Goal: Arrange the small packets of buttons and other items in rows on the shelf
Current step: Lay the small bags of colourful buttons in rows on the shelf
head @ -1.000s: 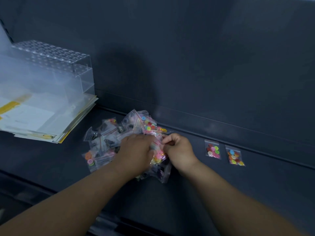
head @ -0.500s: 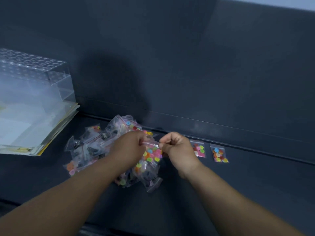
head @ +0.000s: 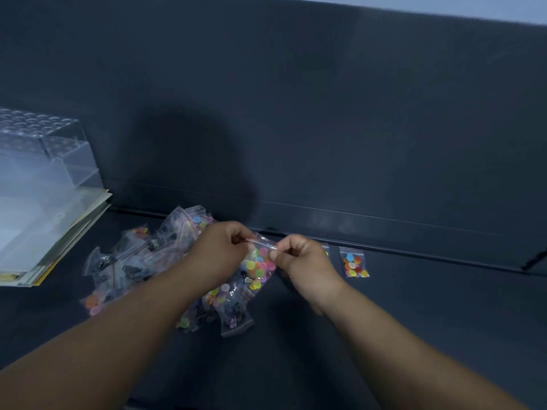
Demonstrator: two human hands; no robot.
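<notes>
Big dark shelf (head: 414, 321) first, and most of it lies bare: the row along the back edge is barely begun. Left of centre sits the pile (head: 133, 261), a loose heap of clear packets lying every which way, some with coloured buttons, some with dark bits I can't make out. That heap is the work left, and I'd say it's nearly all of it.

Over its right edge, both hands are up. The left hand (head: 220, 253) pinches one top corner of a button packet (head: 260, 263) and the right hand (head: 305, 261) pinches the other, fingers curled. The packet hangs between them, just above the heap.

To the right, by the back edge, one placed packet (head: 353, 264) lies flat. A sliver of a second packet (head: 325, 250) peeks from behind the right hand (mostly hidden, so I can't say how straight it sits). My call: two down, one in hand, many to go.
</notes>
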